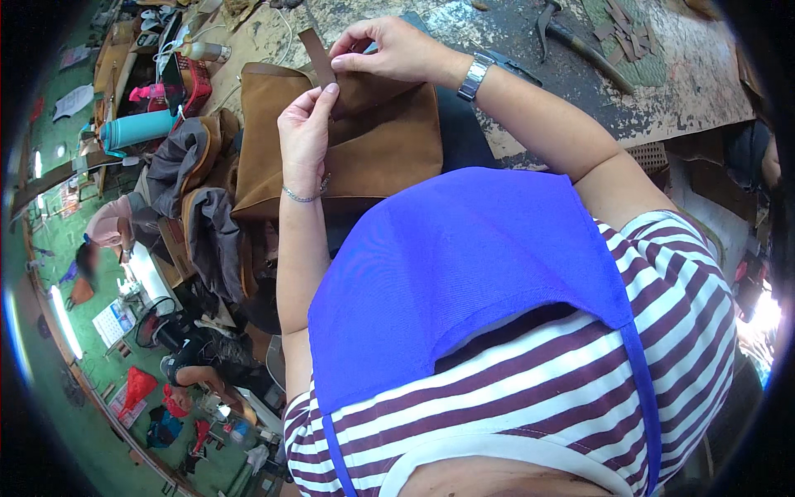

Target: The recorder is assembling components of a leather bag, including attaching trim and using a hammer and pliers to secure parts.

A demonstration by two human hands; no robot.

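A brown leather bag (273,124) lies on the table in front of me, with a darker brown leather strap (314,51) standing up from its upper part. My left hand (305,132) is closed on the lower end of this strap, thumb pressed on top. From the right, my right hand (396,51) comes in with thumb and fingertips pinched at the strap's edge. Anything small between those fingertips is too fine to see. Part of the bag is hidden beneath my hands.
A hammer (588,54) and brown leather scraps (625,33) lie at the back right. To the left stand a turquoise bottle (141,130), a red basket (197,87) and piled grey-lined brown pieces (211,224). Co-workers (207,364) sit farther left.
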